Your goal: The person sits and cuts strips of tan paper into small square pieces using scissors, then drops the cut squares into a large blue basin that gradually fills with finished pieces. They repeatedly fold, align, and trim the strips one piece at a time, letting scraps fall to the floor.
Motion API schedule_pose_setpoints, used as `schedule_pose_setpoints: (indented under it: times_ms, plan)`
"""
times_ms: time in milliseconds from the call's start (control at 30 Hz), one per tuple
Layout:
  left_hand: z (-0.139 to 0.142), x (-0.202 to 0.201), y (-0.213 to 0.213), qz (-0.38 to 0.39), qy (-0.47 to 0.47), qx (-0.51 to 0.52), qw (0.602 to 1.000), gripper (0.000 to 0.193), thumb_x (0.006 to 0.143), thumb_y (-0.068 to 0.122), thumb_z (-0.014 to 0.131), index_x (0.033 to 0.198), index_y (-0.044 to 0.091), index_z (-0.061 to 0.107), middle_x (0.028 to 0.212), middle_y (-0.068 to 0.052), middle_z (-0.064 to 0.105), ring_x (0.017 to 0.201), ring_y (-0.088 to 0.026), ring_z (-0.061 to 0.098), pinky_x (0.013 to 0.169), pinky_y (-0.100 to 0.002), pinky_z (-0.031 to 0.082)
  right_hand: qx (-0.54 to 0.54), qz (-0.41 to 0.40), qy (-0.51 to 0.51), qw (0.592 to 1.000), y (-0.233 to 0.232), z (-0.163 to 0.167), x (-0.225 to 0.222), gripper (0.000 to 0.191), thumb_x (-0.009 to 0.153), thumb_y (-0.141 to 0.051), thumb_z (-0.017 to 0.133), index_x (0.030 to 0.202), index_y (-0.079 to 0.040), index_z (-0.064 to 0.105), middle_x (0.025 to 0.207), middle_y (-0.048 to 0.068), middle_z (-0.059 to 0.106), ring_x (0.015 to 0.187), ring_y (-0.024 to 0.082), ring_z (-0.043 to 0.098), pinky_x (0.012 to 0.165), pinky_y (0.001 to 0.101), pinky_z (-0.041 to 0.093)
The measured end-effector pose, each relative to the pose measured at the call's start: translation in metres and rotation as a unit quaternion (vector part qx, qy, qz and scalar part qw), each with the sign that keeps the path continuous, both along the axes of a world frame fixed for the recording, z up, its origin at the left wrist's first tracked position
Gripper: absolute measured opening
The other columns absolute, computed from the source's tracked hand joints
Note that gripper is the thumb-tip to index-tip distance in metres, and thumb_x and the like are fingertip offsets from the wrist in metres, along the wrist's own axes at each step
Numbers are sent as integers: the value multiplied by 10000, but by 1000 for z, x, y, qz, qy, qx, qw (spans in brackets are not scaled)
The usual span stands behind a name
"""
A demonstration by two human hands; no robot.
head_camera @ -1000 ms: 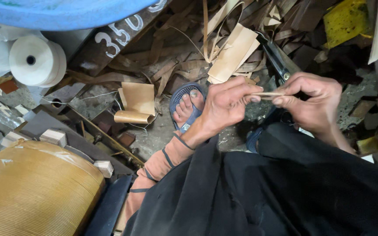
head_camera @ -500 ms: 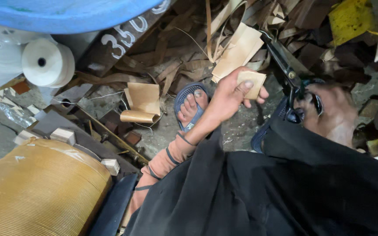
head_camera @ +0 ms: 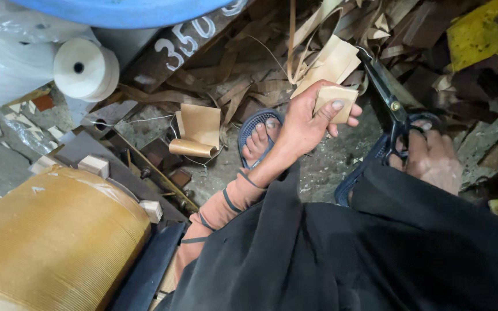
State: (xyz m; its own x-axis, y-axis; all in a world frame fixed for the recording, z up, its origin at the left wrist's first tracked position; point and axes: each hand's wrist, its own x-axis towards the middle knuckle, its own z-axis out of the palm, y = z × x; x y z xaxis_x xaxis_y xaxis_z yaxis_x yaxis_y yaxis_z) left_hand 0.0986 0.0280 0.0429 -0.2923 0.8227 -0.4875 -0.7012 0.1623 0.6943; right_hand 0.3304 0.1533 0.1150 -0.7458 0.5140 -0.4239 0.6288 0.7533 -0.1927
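Cardboard, a small tan folded piece (head_camera: 335, 102), sits in the grip of the left hand (head_camera: 309, 124): the thumb presses across its near face while the fingers curl round behind and under it, so the piece stands out past the fingertips, up and to the right of the palm, held clear of the floor. The grip is closed snugly on it, with only the piece's upper and right edges showing free. Just to the right, apart from the cardboard, the right hand (head_camera: 430, 158) is wrapped through the dark handles of a pair of black scissors (head_camera: 388, 98); its fingers are threaded into the loops and closed on them, and the long blades point up and leftward, their tips ending near the upper right corner of the cardboard without touching it, as far as the view shows. Whether the blades are parted cannot be told. Below the left hand a foot in a blue sandal (head_camera: 259, 133) rests on the grey floor, beside a curled tan sheet (head_camera: 197, 131). Tan strips and offcuts (head_camera: 260, 75) are heaped behind both hands. At lower left lies a large ribbed yellow-brown roll (head_camera: 53, 236), and at upper left a white spool (head_camera: 85, 72).
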Motion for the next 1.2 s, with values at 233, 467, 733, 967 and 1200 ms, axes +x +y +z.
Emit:
schedule_pose_setpoints:
  times_ms: [233, 467, 733, 967, 1200]
  plan:
    - [-1, -9, 6, 56, -1, 32, 998, 296, 1068, 186, 598, 1264, -31, 551, 1094, -139, 721, 931, -212, 756, 626, -304, 606, -180, -44, 59, 981, 29, 19, 15, 516, 912, -383, 732, 1208, 30, 642, 1122, 155, 606, 997, 302, 590, 890, 420, 492]
    - [10, -24, 14, 36, -11, 39, 999, 269, 1081, 198, 582, 1247, -12, 558, 1017, -119, 742, 842, -195, 769, 580, -252, 559, -213, -42, 62, 974, 17, 11, 19, 564, 847, -392, 774, 1206, 17, 623, 1104, 130, 610, 987, 270, 596, 883, 396, 494]
    - [11, -30, 7, 40, 21, -7, 999, 211, 1090, 176, 558, 1241, 29, 556, 979, -106, 760, 801, -135, 731, 574, -226, 514, -285, -80, 70, 953, 24, 14, 19, 630, 773, -403, 821, 1203, 1, 601, 1083, 102, 614, 975, 235, 603, 875, 370, 496]
    - [2, -17, 12, 81, 8, 82, 993, 213, 1134, 178, 570, 1264, 13, 534, 993, -129, 731, 893, -167, 742, 758, -289, 599, -388, -148, 79, 906, 31, 11, 18, 694, 709, -413, 862, 1202, -12, 582, 1065, 78, 617, 964, 203, 609, 868, 346, 499]
    - [13, -19, 21, 44, -16, 46, 998, 214, 1096, 191, 554, 1202, 7, 534, 962, -115, 731, 761, -168, 738, 531, -233, 498, -541, -249, 120, 794, 36, 1, 2, 762, 644, -422, 903, 1200, -26, 564, 1047, 53, 621, 954, 172, 615, 861, 323, 501]
